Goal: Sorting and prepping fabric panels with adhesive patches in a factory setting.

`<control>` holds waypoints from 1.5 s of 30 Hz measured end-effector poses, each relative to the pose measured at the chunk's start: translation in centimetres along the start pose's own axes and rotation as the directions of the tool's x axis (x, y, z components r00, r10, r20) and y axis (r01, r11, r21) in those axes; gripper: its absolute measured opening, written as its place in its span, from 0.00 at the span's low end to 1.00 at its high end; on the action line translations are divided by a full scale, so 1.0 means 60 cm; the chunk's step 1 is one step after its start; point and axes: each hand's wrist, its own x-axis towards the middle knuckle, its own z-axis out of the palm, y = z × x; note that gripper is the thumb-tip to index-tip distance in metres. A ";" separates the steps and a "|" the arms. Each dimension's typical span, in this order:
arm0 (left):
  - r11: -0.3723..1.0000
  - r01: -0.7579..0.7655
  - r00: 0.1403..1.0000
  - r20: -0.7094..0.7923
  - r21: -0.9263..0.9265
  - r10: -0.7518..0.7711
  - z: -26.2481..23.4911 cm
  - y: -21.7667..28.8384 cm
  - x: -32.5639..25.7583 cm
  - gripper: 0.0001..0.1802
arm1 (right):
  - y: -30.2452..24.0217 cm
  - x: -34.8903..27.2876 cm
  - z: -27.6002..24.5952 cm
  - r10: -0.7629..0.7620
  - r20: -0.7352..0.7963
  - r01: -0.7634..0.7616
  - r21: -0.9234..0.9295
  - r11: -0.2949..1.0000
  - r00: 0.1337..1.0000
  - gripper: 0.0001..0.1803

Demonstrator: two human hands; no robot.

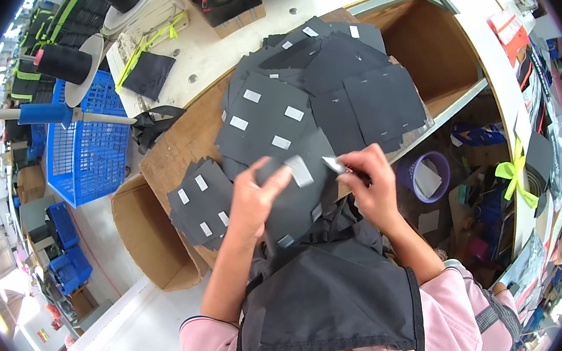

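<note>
My left hand (256, 194) presses down on a dark grey fabric piece (296, 201) that carries a small white label (299, 171), fingers spread over its left part. My right hand (368, 181) is closed around a thin silver tool (333, 165), maybe a pen or snips, its tip close to that label. The piece lies at the near edge of a wooden board (181, 141). Beyond it lie several overlapping dark fabric pieces (326, 84) with white labels. A smaller stack of labelled pieces (200, 202) sits to the left of my left hand.
A blue plastic basket (88, 149) stands at the left, with black thread spools (64, 63) above it. A cardboard box (150, 244) sits below the board. A small box with a tool (222, 0) is at the top. A purple bucket (425, 177) and clutter lie at the right.
</note>
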 end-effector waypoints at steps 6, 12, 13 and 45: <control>0.826 -0.212 0.964 -0.250 -0.523 0.089 -0.021 0.001 0.030 0.15 | 0.027 -0.044 0.042 0.462 0.611 -0.747 0.634 0.201 0.643 0.18; 0.835 -0.255 0.957 -0.250 -0.488 0.147 -0.037 -0.054 0.015 0.22 | 0.026 -0.007 0.063 0.600 0.462 -0.674 0.716 0.182 0.653 0.07; 0.875 -0.306 0.943 -0.244 -0.376 0.226 -0.047 -0.066 0.016 0.25 | 0.028 0.001 0.056 0.594 0.428 -0.649 0.729 0.219 0.681 0.06; 0.999 -0.048 0.998 0.039 0.019 0.048 0.017 -0.030 -0.009 0.14 | -0.013 -0.013 0.034 -0.403 -0.021 0.382 -0.271 0.883 0.915 0.17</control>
